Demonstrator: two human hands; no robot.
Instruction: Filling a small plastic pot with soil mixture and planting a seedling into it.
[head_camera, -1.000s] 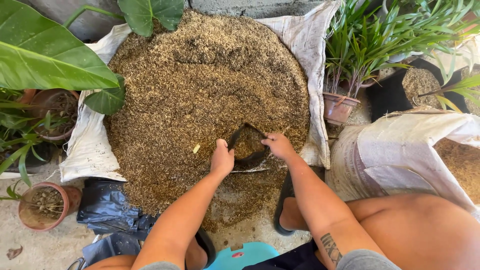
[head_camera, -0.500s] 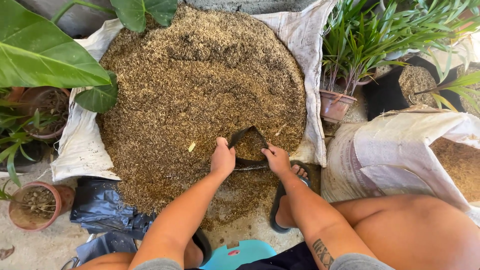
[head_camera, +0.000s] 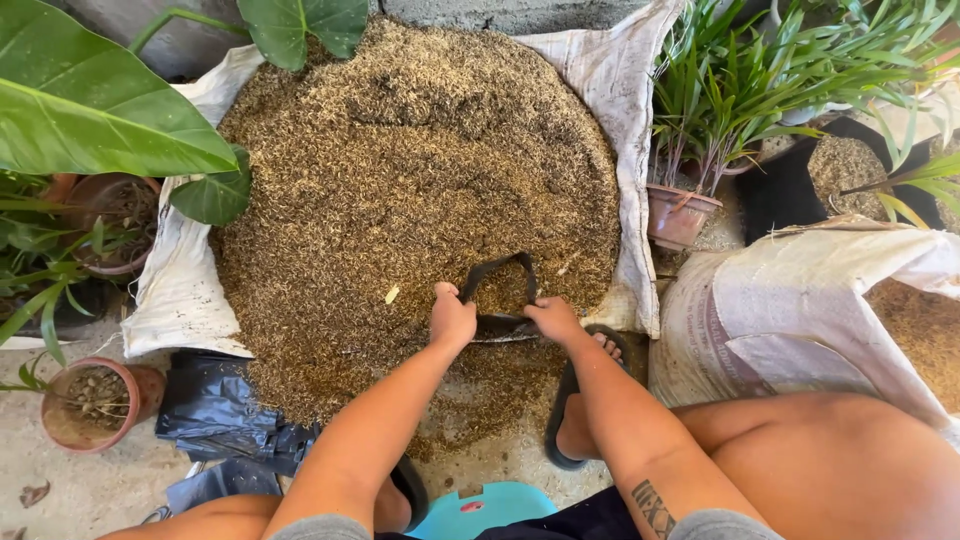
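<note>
A big heap of brown husk mix (head_camera: 400, 190) lies on a white sack cloth (head_camera: 180, 290) spread on the ground. At the heap's near edge a small black plastic bag (head_camera: 500, 275) stands open, with husk mix inside. My left hand (head_camera: 450, 318) grips the bag's left rim. My right hand (head_camera: 553, 318) grips its right rim. Both hands hold the mouth of the bag apart, low against the heap.
A white sack (head_camera: 800, 310) of the same mix stands at the right. Potted plants: a terracotta pot (head_camera: 680, 215) of grassy leaves behind it, another pot (head_camera: 90, 400) at lower left, large green leaves (head_camera: 90, 110) upper left. Black plastic bags (head_camera: 215, 420) lie near my left knee.
My hands and the black bag stay at the heap's near edge. The bag's mouth has been pulled wider and more upright. The view has shifted slightly.
</note>
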